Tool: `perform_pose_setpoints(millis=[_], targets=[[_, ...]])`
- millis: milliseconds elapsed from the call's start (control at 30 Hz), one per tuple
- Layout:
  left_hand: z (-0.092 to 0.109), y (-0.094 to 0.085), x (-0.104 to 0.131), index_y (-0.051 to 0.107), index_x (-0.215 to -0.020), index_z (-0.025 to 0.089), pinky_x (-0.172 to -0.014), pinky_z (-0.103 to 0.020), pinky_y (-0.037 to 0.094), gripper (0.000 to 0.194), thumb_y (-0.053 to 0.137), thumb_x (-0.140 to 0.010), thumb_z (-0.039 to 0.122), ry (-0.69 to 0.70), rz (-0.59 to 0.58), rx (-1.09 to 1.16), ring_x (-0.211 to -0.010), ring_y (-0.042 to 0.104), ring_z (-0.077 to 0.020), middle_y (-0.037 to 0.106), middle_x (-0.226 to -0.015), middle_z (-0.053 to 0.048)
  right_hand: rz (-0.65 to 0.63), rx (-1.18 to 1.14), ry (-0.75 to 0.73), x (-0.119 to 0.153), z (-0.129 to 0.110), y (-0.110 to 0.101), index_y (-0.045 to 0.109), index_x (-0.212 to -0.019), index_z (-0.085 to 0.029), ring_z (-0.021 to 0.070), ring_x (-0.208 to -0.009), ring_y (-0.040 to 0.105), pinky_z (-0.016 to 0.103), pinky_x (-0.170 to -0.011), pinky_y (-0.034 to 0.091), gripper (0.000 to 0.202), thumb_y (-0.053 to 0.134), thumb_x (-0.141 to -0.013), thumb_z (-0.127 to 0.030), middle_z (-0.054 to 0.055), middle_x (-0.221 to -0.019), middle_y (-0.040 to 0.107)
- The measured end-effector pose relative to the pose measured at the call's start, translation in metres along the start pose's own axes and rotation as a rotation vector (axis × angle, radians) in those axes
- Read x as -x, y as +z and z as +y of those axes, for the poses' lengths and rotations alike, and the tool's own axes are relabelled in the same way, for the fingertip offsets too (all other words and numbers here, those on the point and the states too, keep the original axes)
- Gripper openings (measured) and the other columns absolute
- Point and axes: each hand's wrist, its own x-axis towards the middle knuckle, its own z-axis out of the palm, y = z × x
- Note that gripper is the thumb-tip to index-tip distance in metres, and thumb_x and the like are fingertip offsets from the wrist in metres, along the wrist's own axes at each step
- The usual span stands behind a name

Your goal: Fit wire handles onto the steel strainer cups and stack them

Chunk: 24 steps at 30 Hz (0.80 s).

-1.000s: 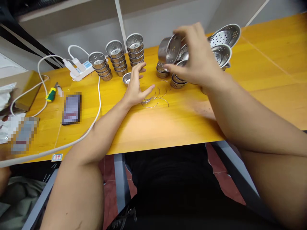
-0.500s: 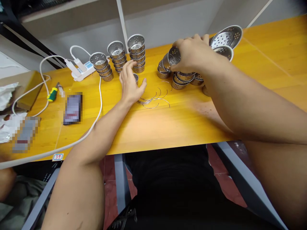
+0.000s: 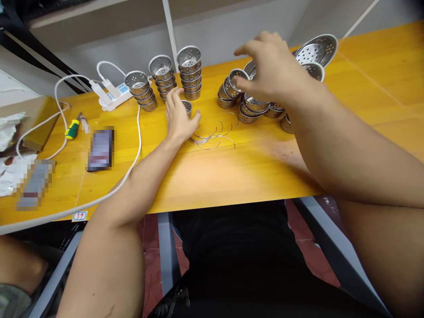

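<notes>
My left hand (image 3: 179, 115) rests at the middle of the table, fingers stretched and thumb apart. Just beyond its palm stands a small perforated metal cup (image 3: 188, 108), partly hidden; whether the hand touches it I cannot tell. My right hand (image 3: 266, 66) hovers open over a group of perforated metal cups, thumb and fingers spread. Near its thumb, one tilted cup (image 3: 236, 84) leans on others, and a stacked pair (image 3: 248, 114) sits below. The right hand and forearm cover part of this group. Several thin curved wires (image 3: 208, 140) lie loose between the hands.
Stacks of perforated cups (image 3: 191, 73) stand along the back. Larger perforated bowls (image 3: 318, 49) are at the back right. On the left lie a power strip (image 3: 115, 98), a screwdriver (image 3: 72, 129), a phone (image 3: 100, 149) and a white cable (image 3: 139, 137) crossing over my left forearm.
My right hand has lifted slightly and its fingers have opened away from the tilted cup, which now leans on the group. The left hand stays nearly in place.
</notes>
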Motion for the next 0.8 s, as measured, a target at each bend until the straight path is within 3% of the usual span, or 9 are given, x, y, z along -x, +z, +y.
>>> perform_pose_setpoints(millis=[67,100,167,267,367,533,667,800], targets=[[0.006,-0.002,0.001,0.05,-0.157,0.031,-0.159,-0.063,0.025,0.085,0.099,-0.089,0.04,-0.034,0.004,0.0,-0.188,0.025,-0.038,0.043,-0.184,-0.013,0.12,-0.106,-0.169,0.013,-0.006,-0.005,0.076,-0.147,-0.024,0.0403,-0.136,0.071,0.063,-0.122,0.057,0.045,0.063,-0.105,-0.032,0.019,-0.147,0.076],[0.007,-0.002,0.001,0.049,-0.157,0.03,-0.16,-0.064,0.023,0.085,0.099,-0.089,0.039,-0.042,0.009,-0.002,-0.187,0.025,-0.0377,0.042,-0.185,-0.013,0.106,-0.142,-0.243,0.019,-0.009,-0.006,0.078,-0.141,-0.02,0.0368,-0.124,0.076,0.058,-0.114,0.06,0.044,0.061,-0.102,-0.027,0.018,-0.137,0.079],[0.006,-0.001,0.001,0.049,-0.156,0.028,-0.16,-0.064,0.021,0.086,0.1,-0.087,0.031,-0.047,0.025,-0.007,-0.186,0.026,-0.0381,0.041,-0.185,-0.014,-0.094,-0.18,-0.354,0.031,-0.012,-0.001,0.08,-0.135,-0.017,0.0312,-0.103,0.077,0.051,-0.101,0.063,0.042,0.061,-0.099,-0.027,0.016,-0.123,0.08],[0.0,0.002,0.0,0.047,-0.154,0.026,-0.161,-0.063,0.016,0.092,0.099,-0.079,0.018,-0.054,0.048,-0.009,-0.184,0.031,-0.0421,0.042,-0.183,-0.017,-0.482,-0.158,-0.408,0.043,-0.011,0.017,0.076,-0.148,-0.02,0.0307,-0.1,0.076,0.047,-0.096,0.063,0.056,0.074,-0.102,-0.051,0.015,-0.13,0.076],[-0.011,0.004,-0.003,0.044,-0.154,0.026,-0.159,-0.065,0.019,0.096,0.096,-0.075,0.01,-0.101,0.041,0.005,-0.182,0.037,-0.0432,0.046,-0.18,-0.019,-0.615,-0.138,-0.386,0.05,-0.005,0.037,0.07,-0.161,-0.024,0.0345,-0.108,0.076,0.048,-0.099,0.063,0.084,0.086,-0.093,-0.07,0.016,-0.143,0.07],[-0.028,0.001,-0.012,0.037,-0.154,0.029,-0.15,-0.067,0.038,0.098,0.094,-0.076,0.011,-0.195,-0.045,0.037,-0.167,0.056,-0.0417,0.054,-0.173,-0.02,-0.604,-0.147,-0.389,0.051,-0.002,0.062,0.08,-0.143,-0.02,0.0349,-0.118,0.075,0.049,-0.11,0.059,0.048,0.072,-0.108,-0.052,0.018,-0.144,0.069],[-0.032,0.0,-0.018,0.038,-0.149,0.029,-0.154,-0.06,0.033,0.101,0.1,-0.07,0.016,-0.103,-0.014,0.059,-0.171,0.052,-0.04,0.053,-0.17,-0.018,-0.537,-0.154,-0.339,0.051,-0.014,0.068,0.082,-0.123,-0.02,0.0301,-0.11,0.073,0.041,-0.099,0.054,0.023,0.067,-0.111,-0.031,0.015,-0.13,0.072],[-0.03,0.003,-0.018,0.038,-0.15,0.033,-0.156,-0.058,0.03,0.101,0.104,-0.074,0.029,0.008,0.008,0.126,-0.173,0.048,-0.0386,0.049,-0.171,-0.014,-0.526,-0.116,-0.336,0.054,-0.027,0.066,0.079,-0.114,-0.019,0.0261,-0.1,0.068,0.036,-0.085,0.044,0.018,0.061,-0.111,-0.022,0.014,-0.126,0.073]])
